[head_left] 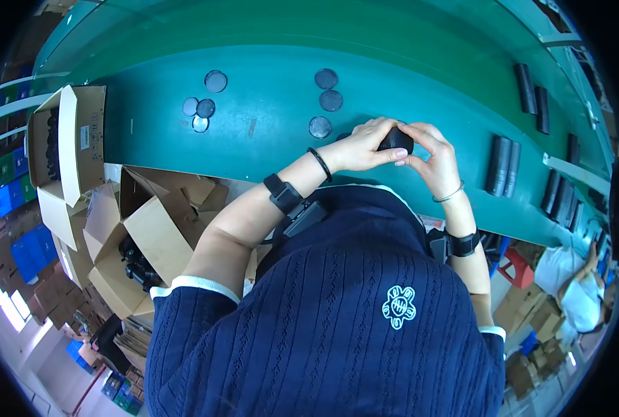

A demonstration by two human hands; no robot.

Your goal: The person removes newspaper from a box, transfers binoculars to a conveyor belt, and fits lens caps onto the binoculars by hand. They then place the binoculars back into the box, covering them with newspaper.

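Note:
Over the near edge of the green table (274, 149), both hands are closed on a black round ribbed part (397, 142). My left hand (366, 147) wraps it from the left, with the thumb along its near side. From the right, my right hand (431, 158) pinches its rim between thumb and fingers. Most of the part is hidden by the hands. Just left of my left hand lie a dark round cap (320, 126), another cap (331, 101) and a third cap (326, 78). A dark edge of something shows beside the left knuckles; its kind is unclear.
More round caps (216, 81) lie at the table's left. Black cylinders (498, 165) lie at the right, with others (525, 88) farther back on the green surface. An open carton (87, 139) with black parts stands left; another open carton (160, 240) is below. A person (580, 285) is at far right.

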